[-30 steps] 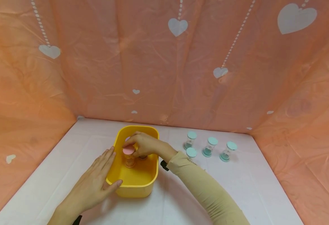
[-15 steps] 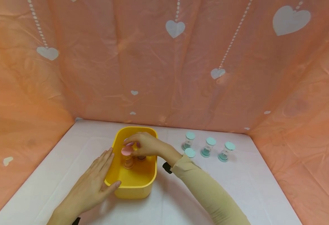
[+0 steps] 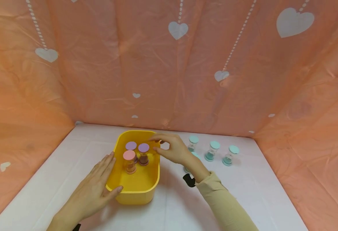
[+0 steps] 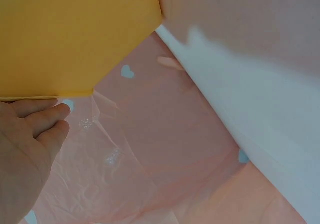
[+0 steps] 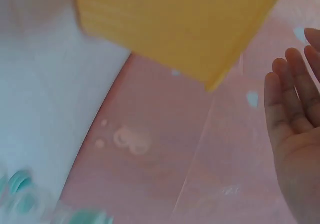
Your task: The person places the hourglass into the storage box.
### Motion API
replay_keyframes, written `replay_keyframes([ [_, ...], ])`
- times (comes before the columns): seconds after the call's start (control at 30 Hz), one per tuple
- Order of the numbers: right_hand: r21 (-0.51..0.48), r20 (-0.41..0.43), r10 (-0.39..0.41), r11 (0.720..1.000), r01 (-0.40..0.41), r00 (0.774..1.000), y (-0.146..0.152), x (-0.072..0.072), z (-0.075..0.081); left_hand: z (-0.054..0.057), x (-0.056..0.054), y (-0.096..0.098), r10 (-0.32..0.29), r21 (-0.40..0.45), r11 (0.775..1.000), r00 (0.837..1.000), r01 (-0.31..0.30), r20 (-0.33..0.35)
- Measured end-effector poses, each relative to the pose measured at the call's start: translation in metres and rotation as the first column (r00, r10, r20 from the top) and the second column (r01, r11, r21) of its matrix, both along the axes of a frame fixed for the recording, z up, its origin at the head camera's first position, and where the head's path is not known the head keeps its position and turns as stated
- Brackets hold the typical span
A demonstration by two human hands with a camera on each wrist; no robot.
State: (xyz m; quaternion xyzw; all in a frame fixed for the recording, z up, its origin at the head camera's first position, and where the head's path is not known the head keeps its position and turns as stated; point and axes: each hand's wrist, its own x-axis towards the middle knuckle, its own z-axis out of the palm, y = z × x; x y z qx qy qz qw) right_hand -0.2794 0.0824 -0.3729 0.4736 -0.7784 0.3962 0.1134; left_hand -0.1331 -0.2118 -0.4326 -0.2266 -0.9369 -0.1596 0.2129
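Observation:
A yellow bin [image 3: 137, 187] stands on the white tabletop. Inside it, upright, are a pink-capped hourglass [image 3: 129, 156] and two purple-capped ones, a left purple hourglass [image 3: 131, 146] and a right purple hourglass [image 3: 143, 148]. My left hand [image 3: 92, 189] rests along the bin's left rim with fingers straight and thumb at the near corner. Over the right rim hovers my right hand [image 3: 173, 149], fingers relaxed and nothing between them. In the right wrist view the right hand's fingers [image 5: 287, 96] extend loosely beside the yellow bin [image 5: 175, 24].
Right of the bin stand several teal-capped sand timers, among them a middle hourglass [image 3: 212, 150] and a right hourglass [image 3: 231, 155]. One near hourglass [image 3: 196, 155] is partly hidden behind the right wrist. A pink curtain [image 3: 146, 64] with white hearts encloses the table.
My right hand has let go of the pink-capped hourglass and moved right, out to the bin's right rim. Both purple caps now show. The left hand stays on the rim.

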Motion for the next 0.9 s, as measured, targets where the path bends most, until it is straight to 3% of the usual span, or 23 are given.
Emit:
replay_keyframes([
  [0.13,-0.066,0.005,-0.068,0.995,0.068,0.998,0.023,0.001,-0.005,0.0,0.0,0.0,0.001,0.002,1.0,1.0,-0.001,0.001],
  [0.43,-0.146,0.113,-0.21,0.963,0.225,0.971,0.071,0.004,-0.021,0.0,0.001,0.0,-0.003,0.011,1.0,1.0,0.003,-0.009],
  [0.7,-0.157,0.189,-0.304,0.929,0.334,0.934,0.106,0.008,-0.04,0.002,0.001,0.001,-0.004,0.006,1.0,1.0,0.004,-0.004],
  [0.9,-0.145,0.3,-0.331,0.911,0.386,0.895,0.123,0.013,-0.054,0.001,0.001,0.002,-0.006,0.009,1.0,1.0,0.006,0.0],
])
